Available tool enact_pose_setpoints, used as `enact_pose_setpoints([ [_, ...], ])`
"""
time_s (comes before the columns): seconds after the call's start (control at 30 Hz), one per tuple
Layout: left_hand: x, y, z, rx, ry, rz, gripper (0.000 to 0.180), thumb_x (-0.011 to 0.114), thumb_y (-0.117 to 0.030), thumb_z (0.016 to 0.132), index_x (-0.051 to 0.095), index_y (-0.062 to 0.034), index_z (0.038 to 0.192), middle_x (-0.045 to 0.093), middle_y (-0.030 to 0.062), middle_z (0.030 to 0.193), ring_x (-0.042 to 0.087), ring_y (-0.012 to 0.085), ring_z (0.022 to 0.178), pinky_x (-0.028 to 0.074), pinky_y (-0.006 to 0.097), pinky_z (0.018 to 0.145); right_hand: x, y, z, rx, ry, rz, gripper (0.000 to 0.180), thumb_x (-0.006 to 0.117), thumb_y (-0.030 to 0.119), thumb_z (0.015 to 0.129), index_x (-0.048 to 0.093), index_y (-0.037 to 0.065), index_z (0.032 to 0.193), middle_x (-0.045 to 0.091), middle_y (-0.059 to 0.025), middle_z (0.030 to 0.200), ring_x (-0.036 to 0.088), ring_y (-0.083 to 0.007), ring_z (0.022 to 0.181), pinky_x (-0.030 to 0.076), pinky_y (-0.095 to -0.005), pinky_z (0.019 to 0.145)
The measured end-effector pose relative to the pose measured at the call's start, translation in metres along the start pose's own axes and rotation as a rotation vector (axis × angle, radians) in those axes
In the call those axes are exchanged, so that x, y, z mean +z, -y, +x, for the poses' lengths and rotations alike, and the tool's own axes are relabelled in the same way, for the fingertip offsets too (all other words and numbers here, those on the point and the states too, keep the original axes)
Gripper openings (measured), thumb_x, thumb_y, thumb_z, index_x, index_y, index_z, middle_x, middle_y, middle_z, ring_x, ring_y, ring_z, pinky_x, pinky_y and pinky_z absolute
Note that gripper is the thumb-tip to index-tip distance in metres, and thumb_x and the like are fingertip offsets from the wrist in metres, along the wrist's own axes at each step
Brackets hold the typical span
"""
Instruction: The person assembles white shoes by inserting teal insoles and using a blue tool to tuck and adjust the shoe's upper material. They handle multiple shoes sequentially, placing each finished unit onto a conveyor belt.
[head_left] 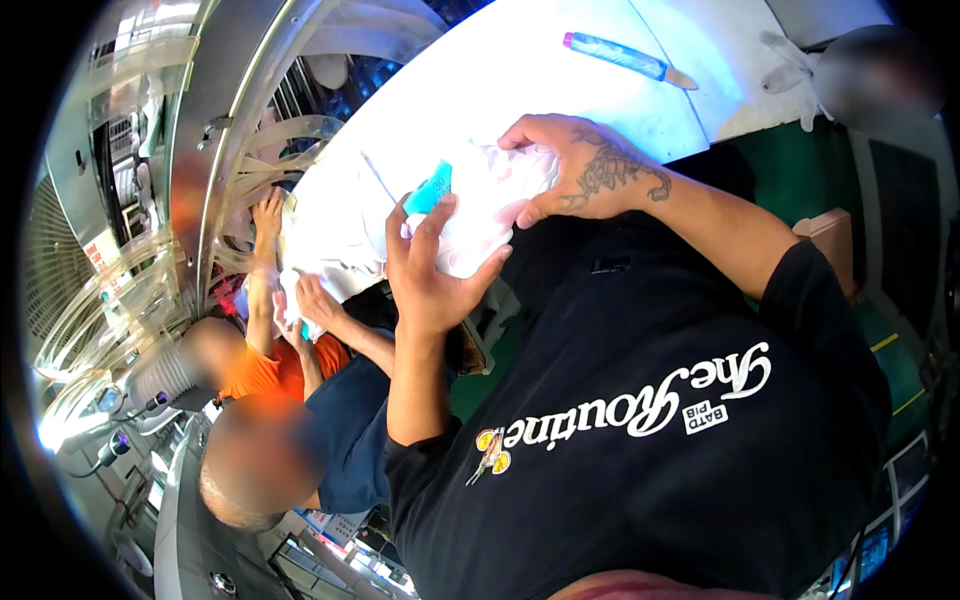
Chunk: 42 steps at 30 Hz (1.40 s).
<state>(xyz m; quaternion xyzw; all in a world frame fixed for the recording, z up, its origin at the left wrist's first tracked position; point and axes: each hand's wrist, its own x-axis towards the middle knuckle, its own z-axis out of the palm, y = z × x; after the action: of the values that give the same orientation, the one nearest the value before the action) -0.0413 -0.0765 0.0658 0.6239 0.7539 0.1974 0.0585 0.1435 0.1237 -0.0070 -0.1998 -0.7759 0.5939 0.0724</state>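
Note:
A bunched white cloth piece (490, 215), washed out by bright light, lies at the table's near edge between my two hands. My left hand (430, 265) grips its left side, thumb below and fingers above. One fingertip rests by a turquoise piece (430, 190) with dark marks, which lies against the cloth. My right hand (580, 170) holds the right side of the cloth, with forefinger and thumb curved around its edge. The fingers' undersides are hidden by the cloth.
A blue pen-shaped tool (620, 58) with a tan tip lies on the white table (520, 60). To the left, co-workers in orange (270, 375) and dark blue (350, 430) handle white pieces. A person with white gloves (790, 80) is at the far right. Clear hoses (110, 290) hang left.

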Motion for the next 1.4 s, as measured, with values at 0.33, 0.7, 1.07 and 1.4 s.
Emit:
enact_pose_setpoints([
  [0.33, 0.005, 0.004, -0.009, 0.032, -0.049, 0.014, 0.079, 0.103, -0.03, 0.062, 0.072, -0.0068, 0.131, 0.066, 0.0246, 0.128, 0.068, 0.0427, 0.119, 0.062, 0.048, 0.087, 0.027, -0.03, -0.005, -0.126, -0.121, -0.004, 0.078, 0.09, 0.045, 0.086, 0.056, 0.013, 0.149, 0.057, -0.0138, 0.148, 0.055, -0.0337, 0.14, 0.045, -0.0472, 0.119],
  [0.7, 0.004, 0.0, -0.011, 0.094, -0.049, 0.059, 0.078, 0.102, -0.031, 0.062, 0.072, -0.0086, 0.131, 0.059, 0.0274, 0.135, 0.071, 0.0436, 0.111, 0.063, 0.048, 0.086, 0.022, -0.019, -0.002, -0.102, -0.056, 0.066, 0.078, 0.092, 0.037, 0.086, 0.054, 0.006, 0.146, 0.059, -0.0173, 0.142, 0.056, -0.0342, 0.135, 0.046, -0.0456, 0.116],
  [1.07, -0.001, -0.025, -0.003, 0.046, -0.042, 0.086, 0.076, 0.101, -0.031, 0.061, 0.074, -0.0121, 0.13, 0.063, 0.0252, 0.132, 0.071, 0.0397, 0.112, 0.063, 0.046, 0.087, 0.022, -0.007, -0.011, -0.076, -0.059, -0.059, 0.091, 0.089, 0.045, 0.085, 0.045, 0.007, 0.155, 0.053, -0.0194, 0.15, 0.05, -0.0376, 0.141, 0.035, -0.0525, 0.124],
  [1.4, 0.0, -0.04, 0.008, 0.053, -0.03, 0.119, 0.072, 0.1, -0.032, 0.062, 0.076, -0.0156, 0.127, 0.063, 0.0251, 0.133, 0.072, 0.0404, 0.112, 0.063, 0.048, 0.088, 0.039, -0.002, -0.019, -0.092, -0.128, -0.08, 0.108, 0.083, 0.068, 0.086, 0.032, 0.005, 0.157, 0.053, -0.0244, 0.149, 0.054, -0.0383, 0.137, 0.021, -0.0629, 0.124],
])
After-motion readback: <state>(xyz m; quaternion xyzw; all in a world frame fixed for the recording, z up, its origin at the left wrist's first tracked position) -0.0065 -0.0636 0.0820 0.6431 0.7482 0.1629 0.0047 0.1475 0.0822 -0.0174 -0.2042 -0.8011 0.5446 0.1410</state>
